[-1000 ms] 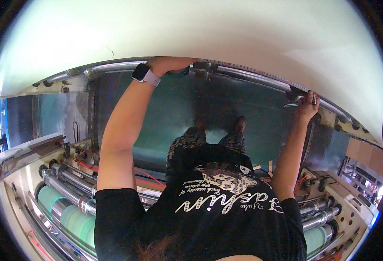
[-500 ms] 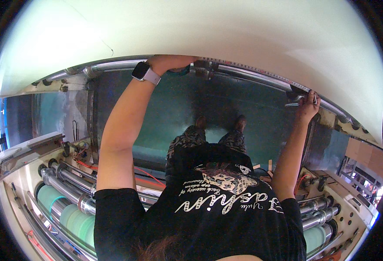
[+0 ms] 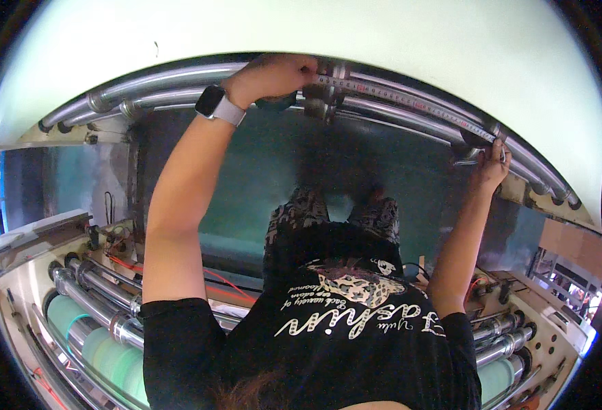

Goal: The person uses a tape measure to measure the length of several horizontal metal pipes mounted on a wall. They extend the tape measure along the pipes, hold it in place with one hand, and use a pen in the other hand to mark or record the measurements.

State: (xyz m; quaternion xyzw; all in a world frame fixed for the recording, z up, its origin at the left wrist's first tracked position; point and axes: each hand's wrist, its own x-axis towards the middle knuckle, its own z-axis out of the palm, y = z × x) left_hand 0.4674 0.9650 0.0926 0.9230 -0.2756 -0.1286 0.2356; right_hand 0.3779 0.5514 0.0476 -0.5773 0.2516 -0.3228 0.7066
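Note:
A pale tape measure (image 3: 410, 102) with black and red markings stretches between my hands, along the metal rollers (image 3: 164, 76) below the white machine cover. At its left end my left hand (image 3: 270, 76), a smartwatch on that wrist, has its fingers closed on the tape. Farther right, my right hand (image 3: 496, 167) pinches the tape's other stretch by the rollers. A thin shiny metal piece (image 3: 466, 162) sticks out beside the right fingers; its kind I cannot make out. Under my left hand a dark teal rounded shape (image 3: 277, 102) shows, partly hidden.
The large white curved surface (image 3: 314, 27) fills the far side. Behind me, another machine holds metal rollers and green rolls (image 3: 113, 355), with orange cables (image 3: 225, 281) nearby. My legs (image 3: 301, 215) stand on the dark floor between the machines.
The view has shifted, so more of the rollers shows under the white surface. Both hands keep hold of the tape, which now crosses the rollers a little away from the white edge.

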